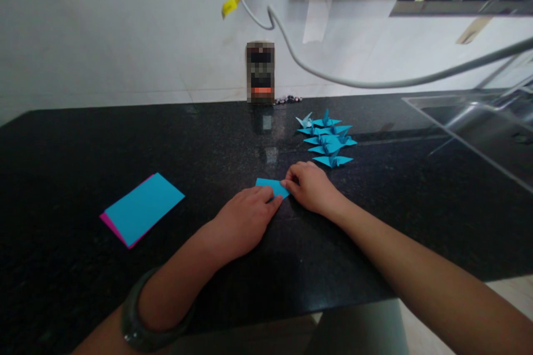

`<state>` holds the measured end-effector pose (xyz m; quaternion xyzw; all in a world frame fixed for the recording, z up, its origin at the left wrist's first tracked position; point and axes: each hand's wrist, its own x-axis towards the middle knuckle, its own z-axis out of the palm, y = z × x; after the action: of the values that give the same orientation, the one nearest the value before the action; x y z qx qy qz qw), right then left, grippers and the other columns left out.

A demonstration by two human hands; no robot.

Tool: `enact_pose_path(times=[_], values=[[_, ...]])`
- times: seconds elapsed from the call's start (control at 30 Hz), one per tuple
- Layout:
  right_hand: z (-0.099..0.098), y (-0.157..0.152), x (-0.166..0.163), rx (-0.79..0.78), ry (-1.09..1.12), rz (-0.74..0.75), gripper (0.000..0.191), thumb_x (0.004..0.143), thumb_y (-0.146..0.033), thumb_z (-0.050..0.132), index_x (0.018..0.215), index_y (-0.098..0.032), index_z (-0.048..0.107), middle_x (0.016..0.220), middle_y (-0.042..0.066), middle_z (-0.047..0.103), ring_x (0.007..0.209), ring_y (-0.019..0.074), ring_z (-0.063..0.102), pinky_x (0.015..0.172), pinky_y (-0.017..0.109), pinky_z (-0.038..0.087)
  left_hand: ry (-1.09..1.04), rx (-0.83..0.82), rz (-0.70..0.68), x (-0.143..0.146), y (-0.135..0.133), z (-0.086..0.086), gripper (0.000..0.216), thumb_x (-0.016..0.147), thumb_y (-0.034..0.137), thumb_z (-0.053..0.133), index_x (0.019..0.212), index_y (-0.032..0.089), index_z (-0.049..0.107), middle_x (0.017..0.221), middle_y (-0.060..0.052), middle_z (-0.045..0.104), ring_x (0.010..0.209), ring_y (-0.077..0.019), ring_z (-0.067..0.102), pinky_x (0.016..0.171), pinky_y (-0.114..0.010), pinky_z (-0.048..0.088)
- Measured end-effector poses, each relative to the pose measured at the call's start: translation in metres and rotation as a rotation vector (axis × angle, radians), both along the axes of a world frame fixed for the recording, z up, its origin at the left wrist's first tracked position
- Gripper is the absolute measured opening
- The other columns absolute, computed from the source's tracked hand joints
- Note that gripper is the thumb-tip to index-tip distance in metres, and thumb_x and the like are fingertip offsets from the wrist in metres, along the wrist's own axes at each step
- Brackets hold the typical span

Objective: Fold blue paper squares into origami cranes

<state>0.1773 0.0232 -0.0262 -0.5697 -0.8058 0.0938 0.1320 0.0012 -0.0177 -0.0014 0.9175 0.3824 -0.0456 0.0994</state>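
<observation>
Small blue origami paper [277, 186] lies flat on the dark, speckled bench [216, 150], mid-scene, btwn the person's two hands. Left hand [245, 216] is on its near left part, fingers bent over it, thumb by the near edge; can't tell if it grips or just presses. Right hand [308, 186] is at the right end, thumb & index tips together, pinching the paper there; other fingers curled. Dark green bangle [132, 316] on the left forearm.

Approx. a dozen or fewer blue paper cranes [332, 147] sit clustered just beyond the right hand, wings spread, plus one pale crane [307, 122] at the group's far left. Well left of the hands: stack w/ blue sheet [145, 208] on top, magenta sheet [114, 229] peeking out at left & near edges.

Far side: phone-like device [260, 72], blurred, upright vs. wall [125, 28], w/ beaded strand [289, 99] to its right. Grey cable [358, 84] w/ yellow tag [230, 6] hangs above.
</observation>
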Motion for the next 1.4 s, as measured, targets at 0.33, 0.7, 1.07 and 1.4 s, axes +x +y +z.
enact_pose_path(times=[0.33, 0.7, 1.07, 1.4], values=[[0.004, 0.0, 0.008, 0.051, 0.053, -0.131, 0.026, 0.082, -0.042, 0.05, 0.075, -0.018, 0.058, 0.079, 0.006, 0.057, 0.076, 0.0189, 0.051, 0.07, 0.03, 0.038, 0.0, 0.0, 0.02, 0.0, -0.002, 0.001, 0.041, 0.089, 0.015, 0.028, 0.125, 0.016, 0.049, 0.112, -0.01, 0.055, 0.104, -0.0231, 0.051, 0.09, -0.037, 0.04], [-0.005, -0.015, 0.007, 0.117, -0.197, -0.153, 0.037, 0.083, -0.05, 0.047, 0.089, -0.015, 0.056, 0.096, 0.013, 0.052, 0.092, 0.0284, 0.047, 0.075, 0.038, 0.038, -0.017, 0.001, 0.022, 0.001, -0.002, -0.001, 0.042, 0.09, 0.015, 0.025, 0.124, 0.014, 0.048, 0.113, -0.012, 0.054, 0.104, -0.0239, 0.051, 0.09, -0.038, 0.04], [0.001, -0.013, 0.011, 0.21, -0.162, -0.259, 0.03, 0.085, -0.045, 0.046, 0.085, -0.016, 0.054, 0.09, 0.012, 0.054, 0.087, 0.0266, 0.048, 0.072, 0.036, 0.037, -0.006, 0.014, 0.004, 0.002, -0.002, 0.0, 0.043, 0.088, 0.014, 0.027, 0.126, 0.013, 0.048, 0.112, -0.013, 0.055, 0.104, -0.0243, 0.051, 0.089, -0.038, 0.04], [0.007, -0.005, 0.014, 0.094, -0.122, -0.217, 0.018, 0.086, -0.03, 0.046, 0.088, -0.017, 0.058, 0.09, 0.01, 0.059, 0.087, 0.0234, 0.054, 0.072, 0.032, 0.038, -0.038, 0.045, 0.019, 0.001, -0.003, -0.008, 0.043, 0.087, 0.014, 0.03, 0.127, 0.014, 0.046, 0.11, -0.011, 0.055, 0.102, -0.0233, 0.051, 0.091, -0.037, 0.04]])
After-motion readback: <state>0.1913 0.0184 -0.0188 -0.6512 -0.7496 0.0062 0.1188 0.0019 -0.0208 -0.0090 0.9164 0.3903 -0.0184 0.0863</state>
